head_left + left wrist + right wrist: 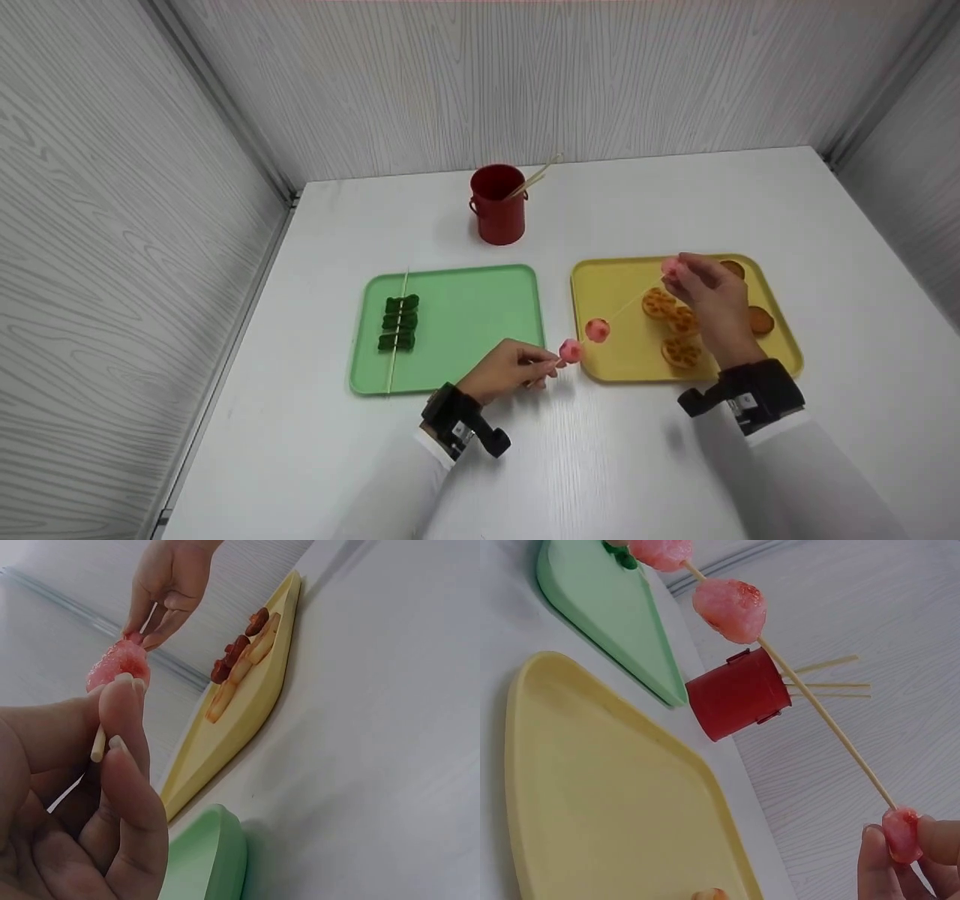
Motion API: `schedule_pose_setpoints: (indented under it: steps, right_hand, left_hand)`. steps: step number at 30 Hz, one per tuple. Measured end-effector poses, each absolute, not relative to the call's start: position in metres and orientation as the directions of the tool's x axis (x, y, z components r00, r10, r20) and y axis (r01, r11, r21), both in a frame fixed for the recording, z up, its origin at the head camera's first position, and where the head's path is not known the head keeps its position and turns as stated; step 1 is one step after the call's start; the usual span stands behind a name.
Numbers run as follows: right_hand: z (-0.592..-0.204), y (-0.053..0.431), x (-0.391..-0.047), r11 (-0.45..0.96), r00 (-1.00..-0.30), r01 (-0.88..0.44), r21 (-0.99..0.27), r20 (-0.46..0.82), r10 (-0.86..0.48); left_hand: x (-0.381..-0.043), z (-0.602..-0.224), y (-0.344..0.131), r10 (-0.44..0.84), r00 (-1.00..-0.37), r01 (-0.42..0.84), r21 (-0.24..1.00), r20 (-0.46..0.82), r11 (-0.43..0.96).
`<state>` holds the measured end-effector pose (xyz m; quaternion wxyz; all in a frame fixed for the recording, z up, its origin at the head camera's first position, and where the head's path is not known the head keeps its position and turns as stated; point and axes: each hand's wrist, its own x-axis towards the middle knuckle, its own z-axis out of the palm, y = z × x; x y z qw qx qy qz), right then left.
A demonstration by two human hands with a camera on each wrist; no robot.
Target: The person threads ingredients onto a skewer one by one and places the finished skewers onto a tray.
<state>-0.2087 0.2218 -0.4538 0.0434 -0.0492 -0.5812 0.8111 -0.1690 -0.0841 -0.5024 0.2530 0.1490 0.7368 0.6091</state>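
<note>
My left hand pinches a thin wooden skewer near its lower end, thumb against fingertips. Two pink balls, browned in spots, are threaded on the skewer, one right beside the left fingertips. At the other end my right hand pinches a third pink ball, which sits at the skewer's tip. The skewer slants up to the right above the yellow tray. In the left wrist view the stick's blunt end pokes out under the thumb.
On the yellow tray lie several holed orange-brown slices and round brown pieces. The green tray at left holds a skewer of dark green bundles. Behind stands a red bucket with wooden sticks, near the back wall.
</note>
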Motion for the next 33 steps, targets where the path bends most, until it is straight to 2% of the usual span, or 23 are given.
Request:
schedule_pose_setpoints:
  steps: [11,17,33]
  right_hand:
    - [-0.458,0.218,-0.208,-0.383,-0.989,0.096,-0.919,-0.131,0.065]
    - [-0.462,0.208,-0.205,-0.315,-0.980,0.177,-0.933,-0.198,0.036]
    - [-0.468,0.189,-0.196,-0.425,-0.981,0.166,-0.890,-0.192,0.018]
  left_hand:
    - [-0.168,-0.502,-0.084,0.505,-0.838,-0.112,0.970,-0.209,0.215]
    - [-0.168,-0.504,-0.083,0.505,-0.839,-0.107,0.972,-0.200,0.207]
    - [-0.169,-0.503,-0.081,0.494,-0.847,-0.107,0.972,-0.199,0.208]
